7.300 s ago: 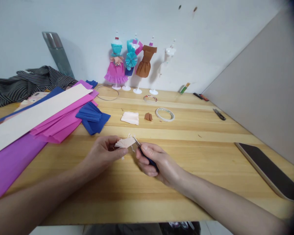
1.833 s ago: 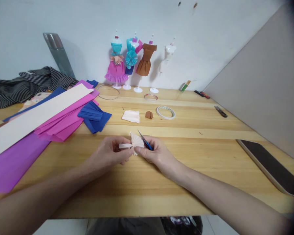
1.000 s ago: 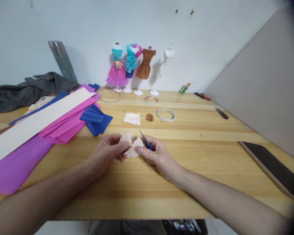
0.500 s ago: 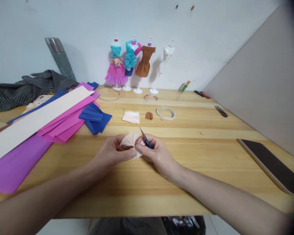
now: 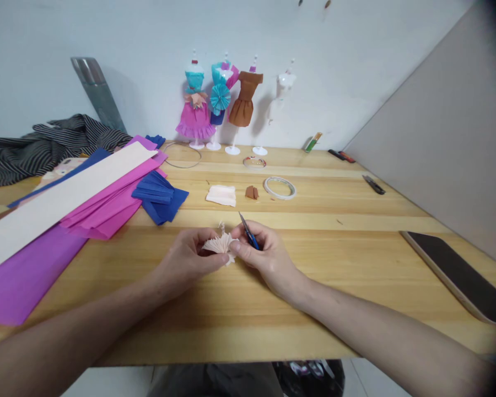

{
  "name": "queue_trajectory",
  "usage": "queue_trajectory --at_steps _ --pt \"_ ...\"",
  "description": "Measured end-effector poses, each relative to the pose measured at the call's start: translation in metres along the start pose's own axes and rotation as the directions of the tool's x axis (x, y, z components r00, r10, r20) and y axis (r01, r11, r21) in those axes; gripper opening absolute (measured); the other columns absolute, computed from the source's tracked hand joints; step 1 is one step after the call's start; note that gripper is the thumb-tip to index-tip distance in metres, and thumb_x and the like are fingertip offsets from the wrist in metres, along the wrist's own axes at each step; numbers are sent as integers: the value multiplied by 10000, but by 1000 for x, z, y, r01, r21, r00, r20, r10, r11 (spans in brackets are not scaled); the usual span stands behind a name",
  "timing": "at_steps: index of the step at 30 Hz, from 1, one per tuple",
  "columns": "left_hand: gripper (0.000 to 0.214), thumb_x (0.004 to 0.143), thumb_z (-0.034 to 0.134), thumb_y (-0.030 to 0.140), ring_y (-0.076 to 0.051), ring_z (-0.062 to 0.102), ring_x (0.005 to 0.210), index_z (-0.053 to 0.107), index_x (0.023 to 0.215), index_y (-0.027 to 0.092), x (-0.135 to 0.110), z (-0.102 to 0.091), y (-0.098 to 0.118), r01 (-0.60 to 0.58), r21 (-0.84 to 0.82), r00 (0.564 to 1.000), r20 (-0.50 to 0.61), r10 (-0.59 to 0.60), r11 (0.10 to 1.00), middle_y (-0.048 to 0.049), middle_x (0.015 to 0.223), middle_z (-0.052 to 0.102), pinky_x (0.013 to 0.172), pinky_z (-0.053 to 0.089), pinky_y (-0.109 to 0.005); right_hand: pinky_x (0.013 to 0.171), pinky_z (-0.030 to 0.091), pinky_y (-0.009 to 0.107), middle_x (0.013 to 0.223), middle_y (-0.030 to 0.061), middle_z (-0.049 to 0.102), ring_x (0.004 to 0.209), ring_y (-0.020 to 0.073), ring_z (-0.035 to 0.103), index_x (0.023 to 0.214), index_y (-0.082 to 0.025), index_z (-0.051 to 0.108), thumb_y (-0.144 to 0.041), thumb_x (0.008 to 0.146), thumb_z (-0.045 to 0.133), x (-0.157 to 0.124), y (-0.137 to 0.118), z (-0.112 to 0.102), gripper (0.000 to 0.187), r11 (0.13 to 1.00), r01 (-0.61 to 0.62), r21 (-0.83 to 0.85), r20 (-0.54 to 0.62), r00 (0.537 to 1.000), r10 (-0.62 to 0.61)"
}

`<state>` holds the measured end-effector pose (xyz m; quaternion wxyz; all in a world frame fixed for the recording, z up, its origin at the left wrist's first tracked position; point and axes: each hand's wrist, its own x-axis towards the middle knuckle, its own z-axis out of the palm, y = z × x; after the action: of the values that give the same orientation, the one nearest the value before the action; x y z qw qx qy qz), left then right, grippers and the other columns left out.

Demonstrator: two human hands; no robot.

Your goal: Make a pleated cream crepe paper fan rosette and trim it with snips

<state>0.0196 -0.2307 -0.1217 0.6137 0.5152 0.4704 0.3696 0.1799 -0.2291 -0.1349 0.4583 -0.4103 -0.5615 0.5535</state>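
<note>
My left hand (image 5: 186, 258) and my right hand (image 5: 267, 256) meet just above the wooden table (image 5: 273, 309). Both pinch a small pleated, fan-shaped piece of cream paper (image 5: 220, 243). The right hand also keeps small blue-handled scissors (image 5: 248, 232) tucked in its fingers, with the blades pointing up and away. A thin twisted tip of the paper sticks up at the middle of the fan.
Long pink, purple, cream and blue paper sheets (image 5: 78, 201) lie at the left. A folded cream piece (image 5: 221, 195), a brown scrap (image 5: 251, 192) and a tape ring (image 5: 279, 187) lie beyond my hands. Dress-form figures (image 5: 221, 102) stand by the wall. A tablet (image 5: 454, 273) lies at the right.
The pleated paper was cut with the scissors, spread into a bow-like double fan, then gathered back into a single small fan. My hands stayed close together over the same spot.
</note>
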Motion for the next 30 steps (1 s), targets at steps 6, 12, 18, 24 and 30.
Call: queue_trajectory --at_steps 6,12,18,24,30 --pt "170 569 734 226 -96 498 583 616 648 132 3 -9 -3 4 -47 1000 20 -3 999 35 596 572 579 351 -219 466 204 240 529 -70 387 474 70 279 658 -180 510 -335 710 688 -1 2 -1 241 998 -11 59 -17 1000 12" --pt "222 581 781 277 -101 528 603 650 692 136 4 -17 -5 13 -96 999 35 -10 995 19 635 626 598 374 -213 420 134 231 488 -88 321 426 56 211 691 -176 520 -392 749 674 1 5 -6 272 986 -37 165 33 999 32" --pt "240 596 792 291 -107 540 633 684 741 133 4 -20 -4 4 -79 1000 14 -3 997 8 667 644 614 383 -209 390 85 222 499 -86 305 403 51 190 819 -144 585 -472 788 598 2 0 -14 330 964 -83 254 103 993 58" --pt "256 596 801 296 -108 554 635 699 762 130 5 -24 -4 16 -197 1000 9 -15 980 -5 693 667 615 396 -207 387 91 221 513 -75 335 403 50 204 861 -135 584 -477 833 544 -1 5 -16 346 976 -122 179 167 982 92" --pt "264 598 800 286 -138 596 686 712 796 135 5 -26 -3 -9 -282 1000 -8 7 959 -30 762 701 668 438 -237 383 90 223 487 -81 316 393 51 200 794 -136 578 -513 816 557 -2 8 -13 378 974 -178 138 203 968 148"
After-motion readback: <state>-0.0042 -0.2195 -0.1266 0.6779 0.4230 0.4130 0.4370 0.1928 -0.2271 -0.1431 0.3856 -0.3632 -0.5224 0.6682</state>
